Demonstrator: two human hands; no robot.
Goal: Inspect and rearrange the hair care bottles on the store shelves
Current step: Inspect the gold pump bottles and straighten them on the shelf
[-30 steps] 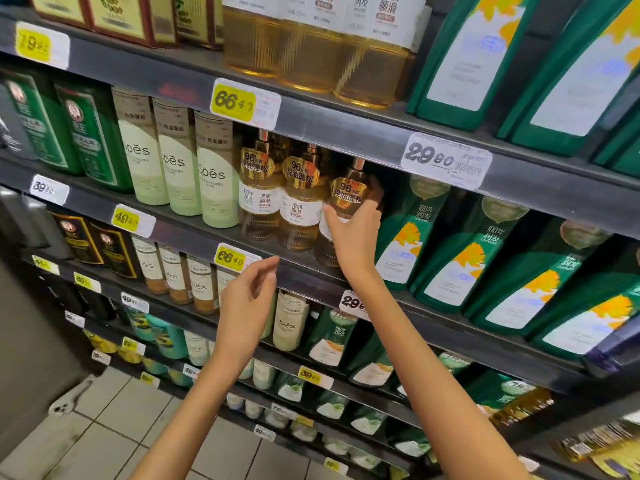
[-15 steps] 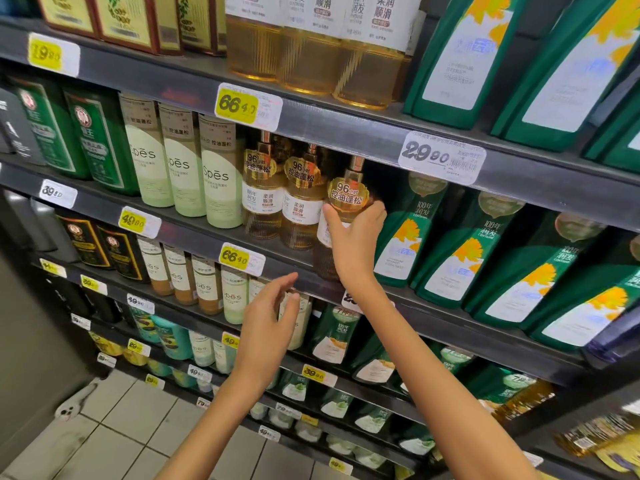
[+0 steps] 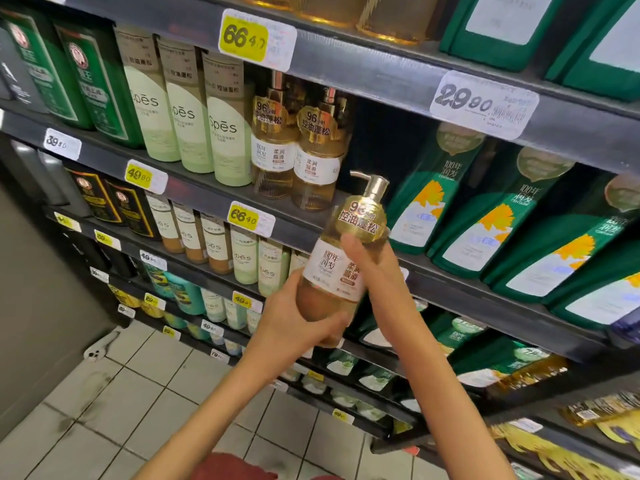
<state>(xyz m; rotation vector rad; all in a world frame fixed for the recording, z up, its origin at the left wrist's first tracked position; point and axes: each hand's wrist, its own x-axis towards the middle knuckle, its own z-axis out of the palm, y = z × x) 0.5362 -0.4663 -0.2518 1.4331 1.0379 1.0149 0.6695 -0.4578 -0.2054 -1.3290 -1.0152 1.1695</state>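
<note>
1. Head view, progress: one amber see-through plastic pump bottle with a gold pump head and white label is off the dark grey metal shelf and held in front of it, label toward the camera. This looks like the inspecting step.
2. Head view, what is left: a dark gap shows just right of the two matching amber pump bottles standing on that shelf, left of the slanted green bottles with yellow flower labels. The held bottle probably belongs there. Setting it back and checking the other rows seem not yet done.
3. Head view, hands: the left hand cups the bottle's lower body with its fingers curled round the base. The right hand grips the upper body from the right, its thumb lying across the front just under the round gold sticker. Both hands have firm hold of this one bottle and nothing else.
4. Head view, direction: the bottle's long axis runs near upright but tilted, with the base low, near and left, and the pump head high, far and right. The pump spout points left, toward the pale green tall tubes.
</note>
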